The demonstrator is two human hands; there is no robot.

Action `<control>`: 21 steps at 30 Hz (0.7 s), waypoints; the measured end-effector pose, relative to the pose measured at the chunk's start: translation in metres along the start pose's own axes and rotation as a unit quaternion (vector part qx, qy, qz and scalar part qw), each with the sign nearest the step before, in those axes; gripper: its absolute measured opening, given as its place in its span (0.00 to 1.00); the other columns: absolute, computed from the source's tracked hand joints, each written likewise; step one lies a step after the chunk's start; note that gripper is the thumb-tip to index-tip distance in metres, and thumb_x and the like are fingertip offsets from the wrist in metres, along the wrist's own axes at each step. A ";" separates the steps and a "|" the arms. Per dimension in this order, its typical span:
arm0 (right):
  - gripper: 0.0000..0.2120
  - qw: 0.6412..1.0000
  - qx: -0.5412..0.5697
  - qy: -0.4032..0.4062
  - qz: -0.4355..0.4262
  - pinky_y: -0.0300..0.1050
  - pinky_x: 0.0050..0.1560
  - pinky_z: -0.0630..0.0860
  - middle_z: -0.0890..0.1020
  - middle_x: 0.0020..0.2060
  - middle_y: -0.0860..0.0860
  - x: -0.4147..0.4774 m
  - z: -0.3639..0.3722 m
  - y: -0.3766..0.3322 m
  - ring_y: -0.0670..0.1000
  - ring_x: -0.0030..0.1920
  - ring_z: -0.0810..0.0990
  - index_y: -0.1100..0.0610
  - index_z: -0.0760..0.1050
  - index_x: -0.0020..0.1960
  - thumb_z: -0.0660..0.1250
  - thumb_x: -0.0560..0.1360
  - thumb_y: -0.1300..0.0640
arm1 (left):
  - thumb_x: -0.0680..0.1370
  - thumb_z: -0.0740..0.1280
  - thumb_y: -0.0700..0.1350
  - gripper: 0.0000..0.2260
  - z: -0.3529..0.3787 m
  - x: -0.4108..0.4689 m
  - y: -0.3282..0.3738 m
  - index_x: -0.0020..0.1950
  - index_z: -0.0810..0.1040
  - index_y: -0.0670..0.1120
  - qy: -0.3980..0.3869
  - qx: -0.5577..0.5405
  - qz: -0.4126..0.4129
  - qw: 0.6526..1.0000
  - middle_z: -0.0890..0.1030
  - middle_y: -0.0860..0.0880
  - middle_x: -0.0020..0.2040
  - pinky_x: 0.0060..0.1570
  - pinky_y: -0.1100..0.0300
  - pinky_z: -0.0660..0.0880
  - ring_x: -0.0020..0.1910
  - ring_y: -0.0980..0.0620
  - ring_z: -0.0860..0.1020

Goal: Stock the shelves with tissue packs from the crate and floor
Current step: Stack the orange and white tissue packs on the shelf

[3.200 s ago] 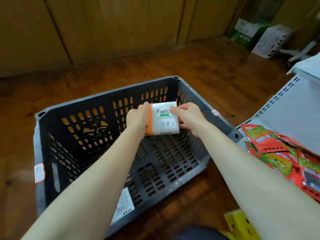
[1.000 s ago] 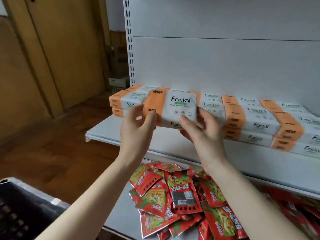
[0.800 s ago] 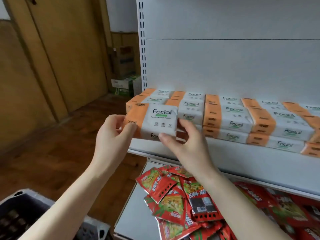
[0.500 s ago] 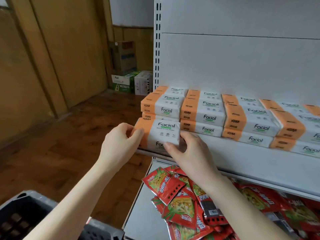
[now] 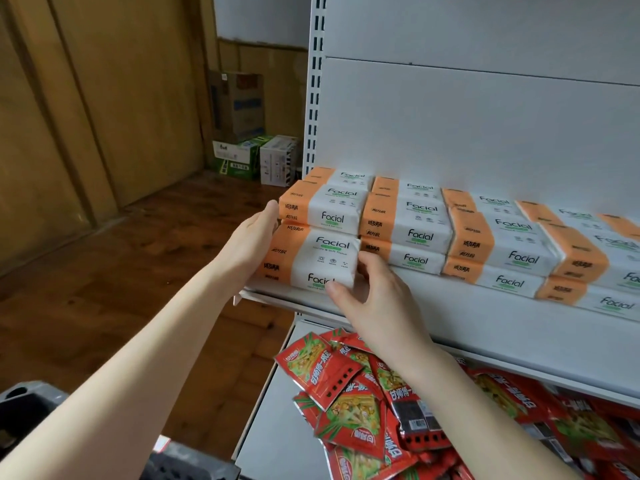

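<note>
An orange-and-white "Facial" tissue pack (image 5: pixel 311 258) rests at the left front corner of the white shelf (image 5: pixel 433 303), in front of a stacked row of like tissue packs (image 5: pixel 485 233). My left hand (image 5: pixel 252 240) presses on its orange left end. My right hand (image 5: pixel 374 299) grips its right front corner, thumb on the front face. The pack lies flat, touching the stack behind it. The grey crate (image 5: pixel 27 407) shows only a corner at the lower left.
Several red snack packets (image 5: pixel 381 410) are heaped on the lower shelf under my right arm. Cardboard boxes (image 5: pixel 242 140) stand on the wooden floor (image 5: pixel 104 289) by the wall, left of the slotted shelf upright (image 5: pixel 313 98).
I carried the pack from the crate up to the shelf, moved it left along the row and lowered it onto the left front corner. Both hands stay on it.
</note>
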State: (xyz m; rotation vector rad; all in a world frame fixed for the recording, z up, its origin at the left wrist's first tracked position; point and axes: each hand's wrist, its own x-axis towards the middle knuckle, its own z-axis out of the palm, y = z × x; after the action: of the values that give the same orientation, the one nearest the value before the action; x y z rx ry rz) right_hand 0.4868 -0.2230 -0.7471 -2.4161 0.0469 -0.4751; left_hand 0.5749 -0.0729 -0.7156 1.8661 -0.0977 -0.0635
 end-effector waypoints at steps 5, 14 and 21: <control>0.17 1.000 -0.015 -0.004 -0.007 0.43 0.51 0.71 0.77 0.57 0.46 0.002 0.000 0.001 0.49 0.58 0.74 0.50 0.68 0.61 0.63 0.74 0.45 | 0.82 0.48 0.56 0.15 0.004 0.005 0.000 0.51 0.73 0.54 -0.010 -0.032 -0.003 0.999 0.76 0.56 0.43 0.48 0.61 0.67 0.44 0.60 0.74; 0.18 0.999 -0.040 0.009 -0.018 0.47 0.54 0.73 0.77 0.57 0.48 0.003 0.005 0.000 0.51 0.58 0.74 0.51 0.67 0.62 0.61 0.75 0.45 | 0.81 0.48 0.58 0.23 0.006 0.010 -0.007 0.65 0.72 0.49 0.016 -0.005 0.005 1.000 0.76 0.52 0.56 0.53 0.59 0.65 0.54 0.53 0.74; 0.20 0.999 -0.028 0.006 -0.023 0.40 0.49 0.68 0.76 0.59 0.46 0.003 0.004 0.000 0.48 0.58 0.74 0.50 0.66 0.63 0.62 0.75 0.44 | 0.81 0.47 0.58 0.23 0.008 0.008 -0.007 0.66 0.72 0.48 0.027 0.004 0.015 1.000 0.75 0.52 0.56 0.53 0.60 0.64 0.53 0.54 0.73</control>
State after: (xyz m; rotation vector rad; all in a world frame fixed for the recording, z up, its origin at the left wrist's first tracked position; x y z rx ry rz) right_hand 0.4908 -0.2212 -0.7496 -2.4745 0.0111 -0.5151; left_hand 0.5821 -0.0791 -0.7248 1.8722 -0.0895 0.0085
